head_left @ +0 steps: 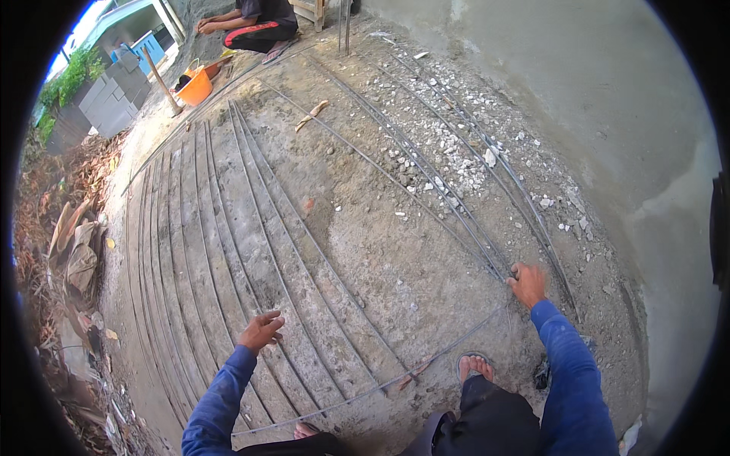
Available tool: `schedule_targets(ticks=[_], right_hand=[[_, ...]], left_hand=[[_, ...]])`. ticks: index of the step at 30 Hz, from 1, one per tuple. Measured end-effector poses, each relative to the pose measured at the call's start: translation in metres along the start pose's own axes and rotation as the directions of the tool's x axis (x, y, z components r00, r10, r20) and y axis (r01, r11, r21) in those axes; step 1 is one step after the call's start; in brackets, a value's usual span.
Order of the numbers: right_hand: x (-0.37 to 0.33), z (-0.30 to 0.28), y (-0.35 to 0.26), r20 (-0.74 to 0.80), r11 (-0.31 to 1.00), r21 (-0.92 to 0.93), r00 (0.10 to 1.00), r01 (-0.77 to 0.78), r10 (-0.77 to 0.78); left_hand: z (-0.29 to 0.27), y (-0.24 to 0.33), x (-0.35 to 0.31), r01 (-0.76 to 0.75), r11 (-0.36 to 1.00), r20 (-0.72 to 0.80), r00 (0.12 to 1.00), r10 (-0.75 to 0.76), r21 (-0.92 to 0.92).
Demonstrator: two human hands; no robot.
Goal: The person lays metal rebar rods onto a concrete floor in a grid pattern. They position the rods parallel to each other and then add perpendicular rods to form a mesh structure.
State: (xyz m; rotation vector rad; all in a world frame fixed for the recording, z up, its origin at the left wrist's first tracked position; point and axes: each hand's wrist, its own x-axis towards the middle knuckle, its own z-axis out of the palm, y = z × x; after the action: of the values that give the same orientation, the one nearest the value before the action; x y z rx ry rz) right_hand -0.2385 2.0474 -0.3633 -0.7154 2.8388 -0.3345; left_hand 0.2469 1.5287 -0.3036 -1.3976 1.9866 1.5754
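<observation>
Across rough ground (380,254), thin metal rods (497,270) — three converging at right hand (528,285), at least two farther right, about ten fanned left. Right arm stretched forward, grip pinched on rod ends; exact number held, cannot tell. Left hand (261,332) half open over rods, holding nothing — fingers loosely curled. One orange bucket (195,88), one crouching person (262,24) beyond.

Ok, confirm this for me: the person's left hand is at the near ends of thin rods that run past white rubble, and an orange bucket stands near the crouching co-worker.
Wrong hand: the head view shows the right hand at the near ends of those thin rods, which run past white rubble. The orange bucket does stand near the crouching co-worker.
</observation>
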Motion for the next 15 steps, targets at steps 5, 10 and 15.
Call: schedule_targets(ticks=[5,10,15], right_hand=[[0.022,-0.014,0.028,0.142,0.991,0.120,0.989,-0.059,0.042],[0.026,-0.004,0.053,0.138,0.976,0.214,0.988,0.039,-0.070],[0.035,-0.008,0.064,0.236,0.938,0.343,0.962,0.053,-0.140]], left_hand=[[0.025,0.052,-0.029,0.069,0.997,-0.103,0.993,-0.065,0.039],[0.082,0.112,-0.027,0.053,0.981,-0.048,0.998,-0.045,0.187],[0.147,0.171,-0.024,-0.095,0.915,0.086,0.994,0.067,0.391]])
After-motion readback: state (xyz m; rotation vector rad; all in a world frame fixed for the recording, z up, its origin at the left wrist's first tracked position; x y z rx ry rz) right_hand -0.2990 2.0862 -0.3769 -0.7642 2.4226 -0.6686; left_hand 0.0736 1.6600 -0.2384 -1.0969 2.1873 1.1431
